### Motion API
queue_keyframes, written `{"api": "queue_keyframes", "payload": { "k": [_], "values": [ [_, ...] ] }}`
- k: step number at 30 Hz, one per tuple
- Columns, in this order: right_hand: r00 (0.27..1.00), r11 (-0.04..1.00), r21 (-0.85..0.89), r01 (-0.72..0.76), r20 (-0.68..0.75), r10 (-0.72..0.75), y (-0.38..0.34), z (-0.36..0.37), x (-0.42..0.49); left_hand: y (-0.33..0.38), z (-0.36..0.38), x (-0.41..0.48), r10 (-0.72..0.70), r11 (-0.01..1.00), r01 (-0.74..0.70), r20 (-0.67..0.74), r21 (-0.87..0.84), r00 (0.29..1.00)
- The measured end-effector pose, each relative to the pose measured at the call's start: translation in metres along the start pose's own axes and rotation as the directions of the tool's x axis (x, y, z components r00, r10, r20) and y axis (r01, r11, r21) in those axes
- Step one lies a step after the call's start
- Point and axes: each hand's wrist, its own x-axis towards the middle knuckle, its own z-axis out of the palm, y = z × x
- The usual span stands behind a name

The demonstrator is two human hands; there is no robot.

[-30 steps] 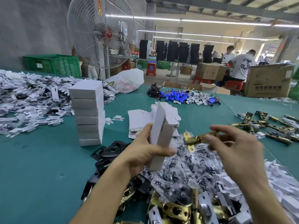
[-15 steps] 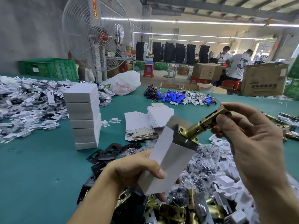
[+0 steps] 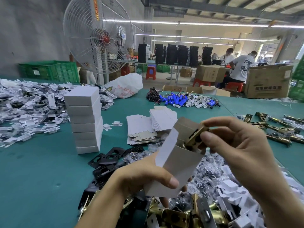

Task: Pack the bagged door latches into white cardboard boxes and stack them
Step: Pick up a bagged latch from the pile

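Left hand (image 3: 141,178) grips the white box (image 3: 177,162) low down, thumb across the front, open mouth tilted up. Right hand (image 3: 238,145) pinches 1 brass latch (image 3: 195,138) at its top end, lower end inside the box mouth. Can't tell if there's bag film on it. Latch should be stiff, dense and slick, so pinch its flat sides. Box is thin card and crushes easily: hold the edges, light squeeze. Finished stack (image 3: 84,119) is on the bench (image 3: 41,178), far left.

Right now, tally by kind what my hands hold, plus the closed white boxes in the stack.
open white box, in the left hand: 1
brass latch, in the right hand: 1
stacked closed boxes: 7
Total: 9
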Motion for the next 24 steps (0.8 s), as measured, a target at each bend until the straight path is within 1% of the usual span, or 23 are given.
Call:
{"api": "queue_keyframes", "payload": {
  "k": [3, 4, 7, 10, 14, 16, 19, 21, 24],
  "values": [
    [0.995, 0.973, -0.229, -0.008, 0.098, 0.031, 0.006, 0.005, -0.002, -0.003, 0.001, 0.004, 0.027, 1.000, -0.026, -0.021, 0.014, 0.999],
    [0.992, 0.967, -0.255, -0.008, 0.117, 0.039, 0.007, 0.006, -0.003, -0.004, 0.000, 0.004, 0.032, 0.999, -0.032, -0.029, 0.016, 0.999],
    [0.988, 0.964, -0.262, -0.031, 0.136, 0.069, 0.006, 0.007, -0.003, -0.005, -0.003, 0.005, 0.064, 0.997, -0.061, -0.061, 0.049, 0.996],
    [0.983, 0.926, -0.375, -0.030, 0.157, 0.095, 0.006, 0.001, -0.002, -0.006, -0.002, 0.010, 0.075, 0.993, -0.065, -0.108, 0.094, 0.991],
    [0.982, 0.842, -0.539, -0.005, 0.158, 0.107, 0.005, -0.004, -0.003, -0.011, -0.001, 0.017, 0.123, 0.970, -0.074, -0.202, 0.233, 0.972],
    [0.985, 0.808, -0.589, -0.014, 0.129, 0.111, 0.005, -0.008, -0.002, -0.011, 0.002, 0.018, 0.175, 0.945, -0.110, -0.190, 0.309, 0.966],
    [0.985, 0.815, -0.579, -0.026, 0.122, 0.119, 0.004, -0.011, -0.002, -0.010, 0.007, 0.017, 0.208, 0.920, -0.145, -0.141, 0.364, 0.968],
    [0.993, 0.846, -0.531, -0.037, 0.077, 0.092, 0.005, -0.010, -0.001, -0.009, 0.007, 0.016, 0.217, 0.920, -0.144, -0.170, 0.363, 0.961],
    [0.996, 0.893, -0.441, -0.088, -0.039, 0.079, 0.008, -0.008, 0.000, -0.006, 0.006, 0.014, 0.251, 0.916, -0.153, -0.234, 0.371, 0.939]
  ]
}}
